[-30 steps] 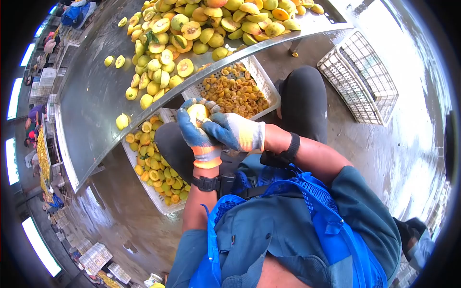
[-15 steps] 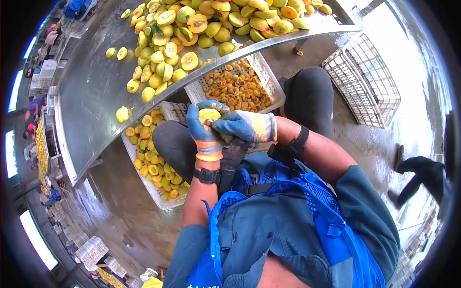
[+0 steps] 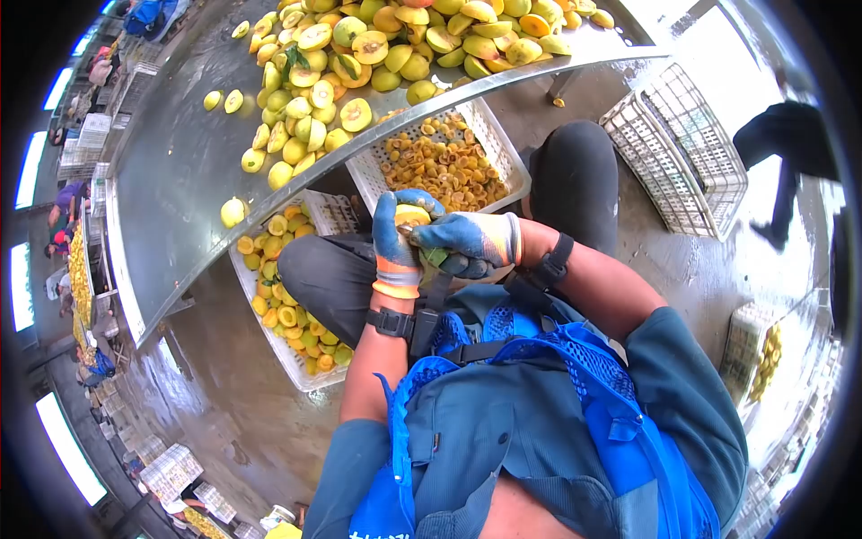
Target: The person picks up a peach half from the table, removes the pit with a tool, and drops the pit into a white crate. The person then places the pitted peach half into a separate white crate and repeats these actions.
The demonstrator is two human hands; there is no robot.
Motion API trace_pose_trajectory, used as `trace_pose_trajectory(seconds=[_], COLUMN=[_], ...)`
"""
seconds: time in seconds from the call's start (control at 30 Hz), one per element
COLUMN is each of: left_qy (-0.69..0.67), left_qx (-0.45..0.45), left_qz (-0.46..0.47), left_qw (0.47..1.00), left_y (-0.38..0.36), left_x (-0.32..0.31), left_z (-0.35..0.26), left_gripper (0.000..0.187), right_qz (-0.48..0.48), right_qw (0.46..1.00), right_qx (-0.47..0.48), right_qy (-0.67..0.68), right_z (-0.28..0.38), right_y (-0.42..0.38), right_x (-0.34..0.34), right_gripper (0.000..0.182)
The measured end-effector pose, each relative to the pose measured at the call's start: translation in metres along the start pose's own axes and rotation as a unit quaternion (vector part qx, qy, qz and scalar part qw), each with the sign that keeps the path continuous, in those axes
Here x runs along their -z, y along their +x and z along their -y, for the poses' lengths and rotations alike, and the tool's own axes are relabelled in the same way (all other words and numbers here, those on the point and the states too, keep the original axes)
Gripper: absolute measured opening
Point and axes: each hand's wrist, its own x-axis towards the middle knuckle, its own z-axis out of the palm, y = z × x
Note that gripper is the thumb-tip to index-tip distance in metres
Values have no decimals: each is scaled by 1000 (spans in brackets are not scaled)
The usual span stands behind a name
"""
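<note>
In a blue-and-grey glove with an orange cuff, my left hand point(image 3: 395, 238) is closed around a peach half point(image 3: 413, 216), its yellow cut face turned up. My right hand point(image 3: 458, 241), gloved too, presses against that half. A small metal tip point(image 3: 406, 230) shows at its fingers; the rest of this tool is hidden in the fist. Just beyond both hands, below the table edge, sits a white crate of scooped-out brown peach pits point(image 3: 444, 166). To the left, a second crate holds yellow peach halves point(image 3: 287, 314).
A metal table point(image 3: 180, 193) slants across the front, heaped with peach halves point(image 3: 359, 54). White stacked crates point(image 3: 678, 153) stand at right on the wet floor. A walking person point(image 3: 790, 153) passes there, near a crate of fruit point(image 3: 754, 355). Workers and crates line the far left.
Both my hands have shifted slightly right, still on the peach half. At right, the walking person has moved farther up the view, and a fruit crate has come into sight behind.
</note>
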Motion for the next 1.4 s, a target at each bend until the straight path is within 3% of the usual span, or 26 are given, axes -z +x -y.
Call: trace_pose_trajectory(seconds=[0.1, 0.13, 0.23, 0.37, 0.43, 0.5, 0.53, 0.57, 0.6, 0.63, 0.7, 0.73, 0.77, 0.83, 0.87, 0.93, 0.97, 1.0, 1.07, 1.1, 1.13, 1.2, 1.23, 1.27, 1.3, 1.4], left_qy=[-1, 14, 32, 49, 130, 176, 146, 116, 148, 157, 160, 339, 506, 691, 762, 647, 638, 664, 682, 688, 720, 794, 821, 828, 823, 815], left_qx=[46, 47, 103, 73, -55, -229, -271, -311, -366, -397, -429, -428, -408, -412, -402, -410, -356, -374, -399, -366, -344, -198, -110, -30, -63, -11], left_qz=[-36, -76, -41, -34, -168, -289, -271, -254, -320, -350, -387, -421, -441, -426, -410, -314, -252, -165, -88, -84, -86, -76, -80, -78, -72, -42], left_qw=[998, 996, 993, 996, 976, 913, 912, 909, 861, 834, 800, 724, 619, 413, 300, 561, 635, 626, 606, 620, 596, 570, 554, 554, 560, 578], left_y=[2, -3, 2, -11, -15, -10, -15, -27, -37, -47, -70, -77, -82, -81, -75, -41, -25, 4, 69, 102, 134, 177, 192, 202, 200, 197], left_x=[-4, -16, -8, -11, -11, 0, 12, 24, 19, 31, 79, 126, 157, 154, 150, 119, 79, 56, 29, 28, 26, 23, 17, 8, 4, 1], left_z=[-2, -9, -15, -27, -32, -40, -59, -84, -106, -127, -169, -186, -194, -200, -201, -187, -180, -172, -147, -133, -122, -111, -107, -110, -110, -116], left_gripper=[49, 43, 40, 38, 33, 26, 24, 22, 21, 20, 23, 26, 30, 31, 31, 28, 27, 27, 29, 32, 39, 58, 65, 70, 66, 55], right_qz=[39, 117, 184, 154, 84, 130, 134, 152, 170, 199, -32, -147, -224, -249, -268, -277, -302, -329, -352, -339, -325, -360, -329, -333, -337, -425], right_qw=[998, 981, 950, 964, 989, 985, 978, 977, 976, 974, 966, 915, 870, 808, 825, 839, 829, 815, 803, 812, 819, 806, 805, 821, 838, 826], right_qx=[10, -27, -14, 14, 19, 104, 158, 147, 136, 63, 212, 282, 226, 112, 109, 106, 144, 185, 264, 208, 149, 78, 70, 74, 80, 215], right_qy=[42, 154, 253, 216, 121, 40, -21, -9, 3, 83, -146, -248, -376, -522, -486, -456, -448, -440, -402, -427, -449, -463, -488, -457, -422, -302], right_z=[-6, -16, -27, -21, -18, -8, -11, -13, -15, -12, -13, -15, -21, -33, -32, -28, -34, -42, -44, -47, -55, -62, -66, -56, -45, -46], right_y=[3, 9, 18, 11, 14, 8, 10, 11, 11, 12, 13, 18, 31, 54, 52, 46, 50, 58, 59, 62, 68, 77, 80, 66, 55, 57], right_x=[11, 22, 29, 14, 6, -2, -2, 0, 2, 5, -8, -8, 8, 27, 25, 16, 16, 18, 26, 40, 55, 65, 73, 68, 60, 56], right_gripper=[41, 39, 39, 40, 41, 42, 44, 44, 44, 42, 43, 41, 44, 46, 48, 49, 46, 43, 47, 47, 47, 47, 49, 49, 50, 51])
